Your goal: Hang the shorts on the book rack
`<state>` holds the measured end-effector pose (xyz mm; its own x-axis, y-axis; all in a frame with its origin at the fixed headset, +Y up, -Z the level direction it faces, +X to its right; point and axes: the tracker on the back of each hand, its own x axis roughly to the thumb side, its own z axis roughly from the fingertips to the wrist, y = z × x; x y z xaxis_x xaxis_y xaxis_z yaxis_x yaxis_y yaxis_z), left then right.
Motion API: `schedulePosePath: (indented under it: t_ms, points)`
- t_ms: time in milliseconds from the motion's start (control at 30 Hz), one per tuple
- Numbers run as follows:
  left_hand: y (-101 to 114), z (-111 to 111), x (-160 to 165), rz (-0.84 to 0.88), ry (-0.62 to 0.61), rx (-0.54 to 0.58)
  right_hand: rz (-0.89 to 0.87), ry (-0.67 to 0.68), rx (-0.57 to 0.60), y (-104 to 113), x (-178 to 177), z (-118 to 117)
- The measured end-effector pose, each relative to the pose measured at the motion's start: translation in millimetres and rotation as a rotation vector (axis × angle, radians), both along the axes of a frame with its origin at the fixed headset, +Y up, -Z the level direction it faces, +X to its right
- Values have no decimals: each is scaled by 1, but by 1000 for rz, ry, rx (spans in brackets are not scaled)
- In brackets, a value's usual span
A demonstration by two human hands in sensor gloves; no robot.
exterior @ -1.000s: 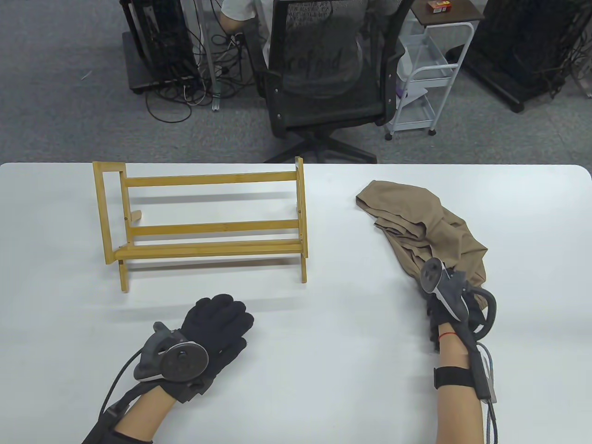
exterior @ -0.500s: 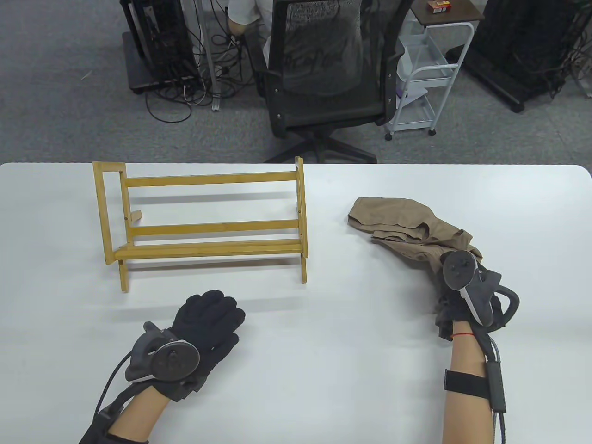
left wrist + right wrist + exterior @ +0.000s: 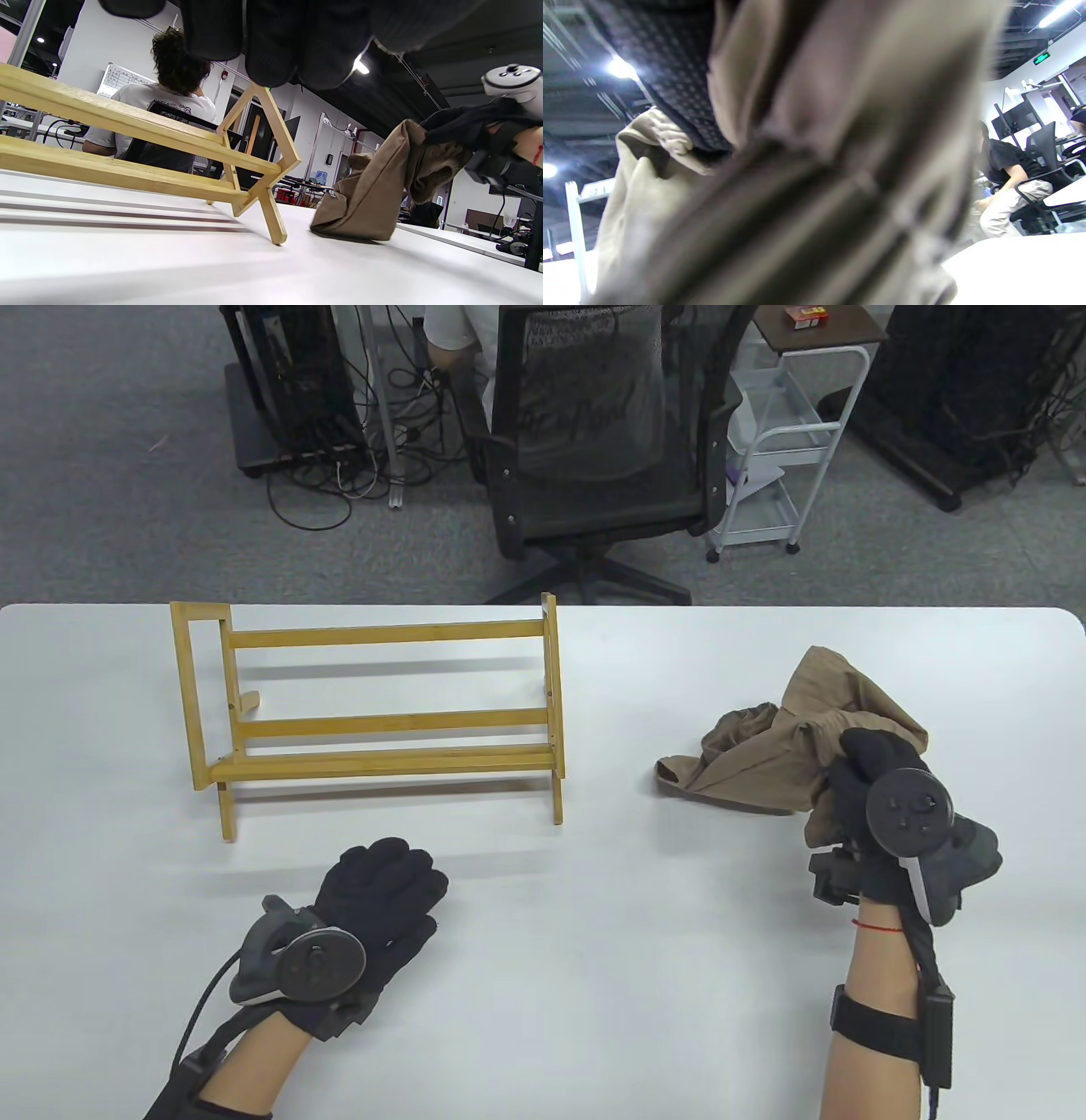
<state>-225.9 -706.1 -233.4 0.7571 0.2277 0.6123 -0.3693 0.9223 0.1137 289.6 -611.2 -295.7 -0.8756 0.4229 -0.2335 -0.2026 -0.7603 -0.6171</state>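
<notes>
Bunched in my right hand, whose fingers grip the half-lifted shorts, far right of the rack, cloth may snag a rail; my left hand lies flat on the worktop, holding nothing.

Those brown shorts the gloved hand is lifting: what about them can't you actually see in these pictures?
- Right wrist view: the shorts fill the frame, blurred, so no waistband or leg openings show.
- Table view: the right hand and its tracker cover the gripped part.
- Left wrist view: the shorts' lower end touches the table; their far side is hidden.
- The bunched shorts give away no shape in any view.
</notes>
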Motion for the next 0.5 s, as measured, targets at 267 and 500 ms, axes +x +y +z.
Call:
schedulePosePath:
  t_ms: [267, 500]
  points:
    - [1, -1, -1, 3, 8, 1, -24, 29, 169, 35, -3, 30]
    - [1, -1, -2, 8, 14, 4, -26, 70, 280, 59, -10, 56]
